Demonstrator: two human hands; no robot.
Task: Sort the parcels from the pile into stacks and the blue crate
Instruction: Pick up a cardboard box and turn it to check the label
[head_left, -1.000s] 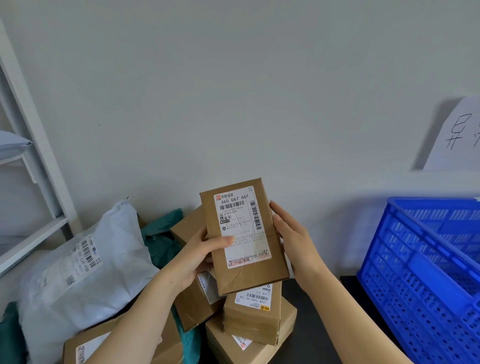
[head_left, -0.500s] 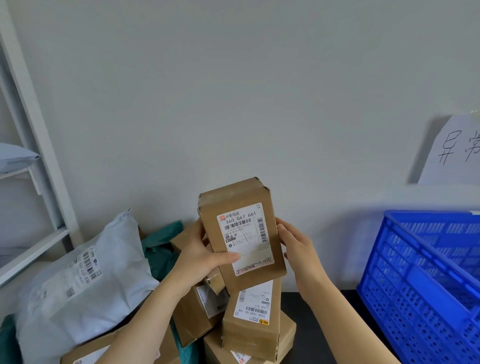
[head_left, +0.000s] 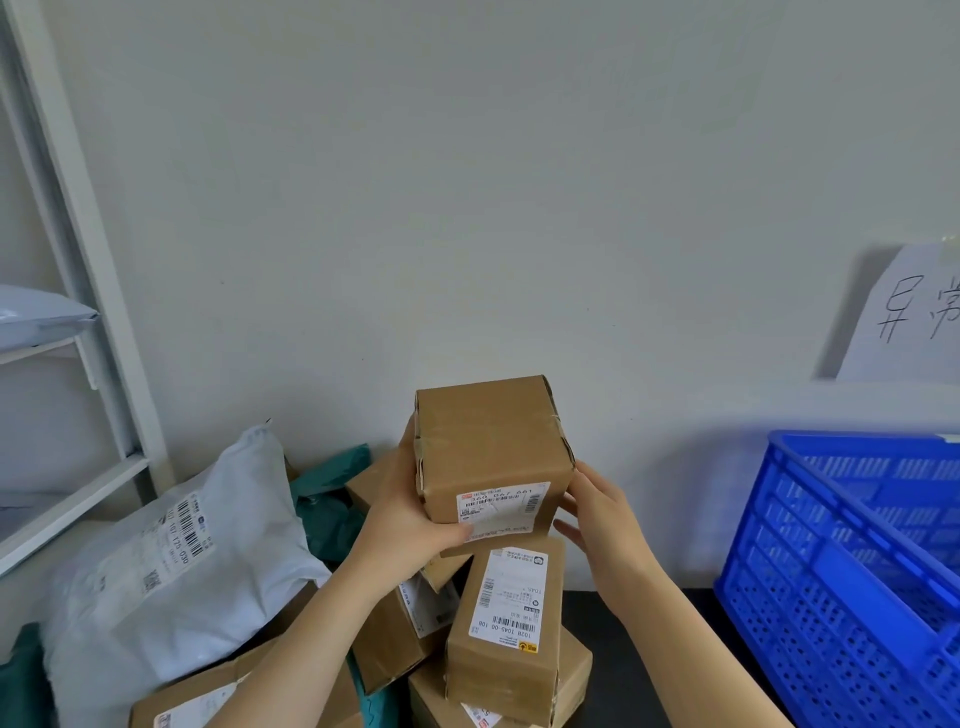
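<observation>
1. Head camera showed the cardboard parcel (head_left: 488, 441) held in the air above the pile (head_left: 506, 623), tilted so its taped end faced the lens, well left of the blue crate (head_left: 841, 545).
2. The left grip (head_left: 410, 514) clasped its left side, thumb across the labelled face. The right grip (head_left: 602, 519) lay with fairly straight fingers against the lower right edge, steadying it.
3. The parcel looked stiff, light and tape-slick, so its flat opposite sides seemed the safest hold.
4. A grey mailer bag (head_left: 171, 561), green bags (head_left: 332, 488) and a white shelf frame (head_left: 78, 291) stood left. The box just beneath might topple if knocked.
</observation>
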